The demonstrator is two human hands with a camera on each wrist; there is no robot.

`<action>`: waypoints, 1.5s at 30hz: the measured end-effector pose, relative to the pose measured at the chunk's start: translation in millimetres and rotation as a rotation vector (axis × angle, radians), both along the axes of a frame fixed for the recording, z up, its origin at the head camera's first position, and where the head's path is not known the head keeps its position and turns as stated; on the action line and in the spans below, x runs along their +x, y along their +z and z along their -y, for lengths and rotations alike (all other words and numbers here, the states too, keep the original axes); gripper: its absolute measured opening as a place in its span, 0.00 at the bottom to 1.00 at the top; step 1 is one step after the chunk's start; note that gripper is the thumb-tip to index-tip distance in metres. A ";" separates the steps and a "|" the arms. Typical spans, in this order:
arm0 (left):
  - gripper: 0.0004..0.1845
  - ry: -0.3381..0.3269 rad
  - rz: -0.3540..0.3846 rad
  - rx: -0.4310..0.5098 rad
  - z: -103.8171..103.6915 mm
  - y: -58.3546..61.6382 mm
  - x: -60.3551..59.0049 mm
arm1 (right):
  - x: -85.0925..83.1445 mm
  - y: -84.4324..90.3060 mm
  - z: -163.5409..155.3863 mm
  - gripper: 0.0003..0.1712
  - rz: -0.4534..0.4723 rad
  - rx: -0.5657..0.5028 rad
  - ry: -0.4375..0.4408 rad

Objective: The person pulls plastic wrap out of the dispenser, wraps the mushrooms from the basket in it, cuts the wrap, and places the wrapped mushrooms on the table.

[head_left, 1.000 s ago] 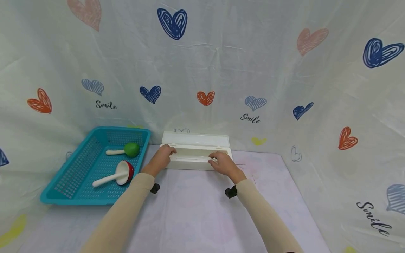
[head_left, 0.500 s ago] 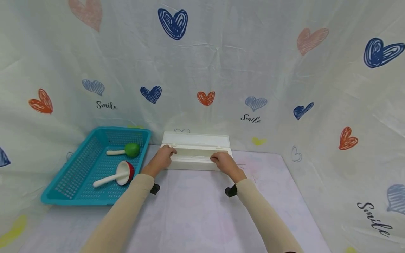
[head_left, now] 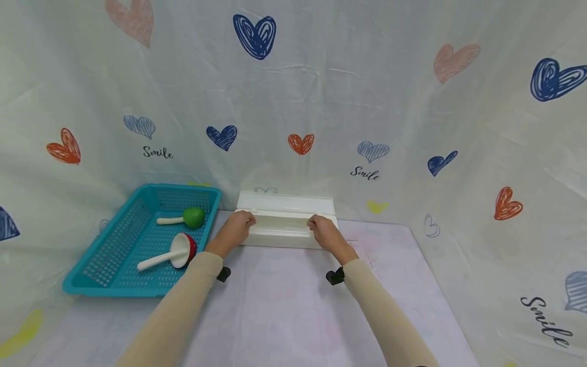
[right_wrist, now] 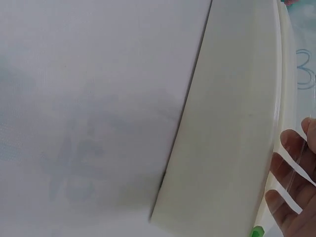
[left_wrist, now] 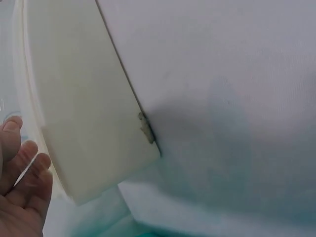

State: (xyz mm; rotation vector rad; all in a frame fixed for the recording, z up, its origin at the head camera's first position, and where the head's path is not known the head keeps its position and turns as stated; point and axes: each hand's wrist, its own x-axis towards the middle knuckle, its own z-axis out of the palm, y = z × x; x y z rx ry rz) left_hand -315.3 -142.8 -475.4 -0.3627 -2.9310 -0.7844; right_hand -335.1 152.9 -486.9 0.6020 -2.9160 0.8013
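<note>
A long white box [head_left: 281, 240] stands at the far edge of the table, its lid [head_left: 286, 203] tipped back. At its left end, my left hand [head_left: 233, 232] pinches thumb and finger together over the opening. My right hand [head_left: 327, 236] pinches likewise at the right end. Faint glossy edges of clear plastic film [right_wrist: 310, 109] show at the right fingertips in the right wrist view. By the left thumb [left_wrist: 12, 123], similar faint sheen appears in the left wrist view. Both wrist views show the box's plain front wall [left_wrist: 84, 94] below the fingers.
To the left lies a turquoise basket [head_left: 69, 285]. Inside it are a green-headed maraca [head_left: 194, 217] and a red and white cup-shaped toy [head_left: 180, 251] with a white handle. A heart-printed curtain [head_left: 321, 102] hangs right behind the box.
My right hand's thumb and fingers have closed together and the hand has shifted slightly up at the box's right end. The left hand stays about where it was. The head view has shifted slightly.
</note>
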 end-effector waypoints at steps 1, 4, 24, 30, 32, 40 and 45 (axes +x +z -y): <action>0.08 0.003 0.001 0.003 0.1 1.0 1.0 | -0.4 0.4 -0.5 0.08 0.012 -0.022 0.005; 0.08 0.004 0.019 0.007 0.8 3.3 2.8 | -1.4 0.5 -2.3 0.11 0.045 -0.060 0.024; 0.04 0.116 -0.201 -0.068 3.7 -3.0 9.7 | 3.2 6.2 -12.1 0.07 -0.095 0.107 -0.040; 0.05 0.124 -0.099 -0.044 2.6 -0.8 13.0 | 4.1 8.7 -13.6 0.12 -0.138 0.212 -0.084; 0.06 0.125 -0.055 -0.022 2.6 1.6 13.6 | 3.7 9.7 -15.4 0.14 -0.104 0.203 -0.109; 0.11 0.126 -0.007 -0.003 4.5 8.5 14.8 | 3.5 8.4 -26.0 0.13 -0.092 0.029 -0.101; 0.13 0.133 -0.012 0.022 5.1 9.4 15.3 | 4.1 4.8 -32.7 0.14 -0.098 -0.014 -0.061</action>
